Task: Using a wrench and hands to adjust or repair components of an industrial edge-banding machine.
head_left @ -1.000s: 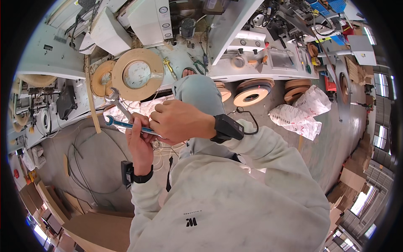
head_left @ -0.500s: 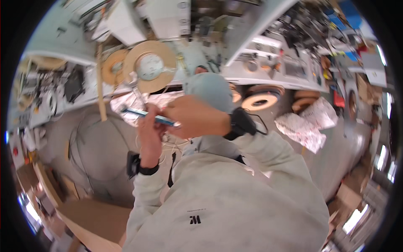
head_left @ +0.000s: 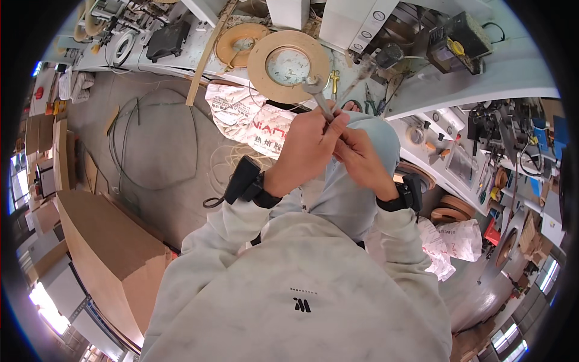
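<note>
A metal open-ended wrench (head_left: 321,99) points up and slightly left from my two hands, which meet in front of my knee. Closed around its shaft is my left hand (head_left: 303,151), thumb lying along the metal. My right hand (head_left: 363,161) is closed too, its fingertips pressed together against the left fingers. Whatever lies between those right fingertips is hidden, as is the wrench's lower end. Behind the jaw lies a flat tan ring (head_left: 260,67) on the workbench (head_left: 188,57).
White printed sacks (head_left: 232,111) lie under the bench edge. Looped cable (head_left: 196,139) spreads on the floor at left, near a large cardboard box (head_left: 114,241). A wooden strip (head_left: 202,69) juts over the bench edge. Brown reels (head_left: 452,208) stand at right.
My hands have drawn level, side by side, where the right one lay across the left. The blue bar between them is no longer visible. The view has shifted.
</note>
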The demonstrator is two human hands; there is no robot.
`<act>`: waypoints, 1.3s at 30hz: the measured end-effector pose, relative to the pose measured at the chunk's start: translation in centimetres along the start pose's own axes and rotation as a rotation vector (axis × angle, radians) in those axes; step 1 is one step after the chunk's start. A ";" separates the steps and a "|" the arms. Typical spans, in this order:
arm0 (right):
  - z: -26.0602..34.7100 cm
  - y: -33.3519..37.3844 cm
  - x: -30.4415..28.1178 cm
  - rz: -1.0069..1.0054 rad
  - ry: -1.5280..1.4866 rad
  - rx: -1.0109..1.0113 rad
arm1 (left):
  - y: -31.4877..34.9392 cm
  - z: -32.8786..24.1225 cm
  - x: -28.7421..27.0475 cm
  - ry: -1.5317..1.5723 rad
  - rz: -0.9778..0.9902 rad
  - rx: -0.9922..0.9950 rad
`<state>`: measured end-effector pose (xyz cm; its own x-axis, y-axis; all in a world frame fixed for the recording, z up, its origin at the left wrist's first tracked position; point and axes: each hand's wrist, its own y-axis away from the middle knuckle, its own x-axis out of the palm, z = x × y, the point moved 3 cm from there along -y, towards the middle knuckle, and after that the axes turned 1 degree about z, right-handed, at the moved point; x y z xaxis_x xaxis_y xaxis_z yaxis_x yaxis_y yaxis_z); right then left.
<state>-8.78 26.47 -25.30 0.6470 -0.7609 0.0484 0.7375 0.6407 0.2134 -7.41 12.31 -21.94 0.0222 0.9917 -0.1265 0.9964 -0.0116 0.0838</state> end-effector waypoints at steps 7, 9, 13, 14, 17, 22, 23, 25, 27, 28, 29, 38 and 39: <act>0.4 0.3 0.3 -0.058 -0.036 -0.019 | 0.0 -1.6 -0.1 -0.241 0.040 0.102; -0.6 0.3 0.0 -0.016 0.042 -0.013 | 0.2 -1.6 -0.1 -0.268 0.020 0.138; -1.2 0.5 -0.1 -0.038 -0.043 0.028 | 0.1 -1.9 0.1 -0.472 0.053 0.202; -0.4 0.5 0.0 -0.095 -0.049 0.012 | 0.0 -2.0 0.2 -0.466 0.061 0.206; -0.1 0.7 -0.2 -0.157 0.004 -0.077 | -0.2 -2.3 0.9 -0.465 0.025 0.325; 0.5 -0.4 0.9 -0.063 0.084 -0.157 | 0.4 -1.3 -0.3 -0.468 0.018 0.115; 0.6 -0.2 0.6 -0.095 0.094 -0.155 | 0.4 -1.3 0.1 -0.457 0.043 0.133; 1.1 0.3 0.5 -0.049 0.088 -0.110 | 0.4 -1.2 0.4 -0.379 0.027 0.081; 1.4 0.6 0.3 -0.045 0.092 -0.063 | 0.4 -1.0 0.7 -0.438 0.067 0.053; 1.7 0.6 0.2 -0.047 0.124 -0.057 | 0.3 -1.3 0.8 -0.408 0.066 0.042; 1.8 0.7 0.1 -0.049 0.157 -0.049 | 0.3 -1.4 0.9 -0.377 0.064 0.028; 1.2 0.0 -0.4 -0.087 0.220 -0.087 | -0.2 -0.6 0.9 -0.444 0.048 0.078; 1.1 0.5 -0.1 -0.084 0.229 -0.098 | -0.1 -0.3 0.8 -0.504 0.041 0.118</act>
<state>-8.67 26.71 -24.10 0.6014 -0.7760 -0.1904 0.7985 0.5916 0.1112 -7.48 13.13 -21.71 0.0689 0.8057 -0.5883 0.9957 -0.0921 -0.0094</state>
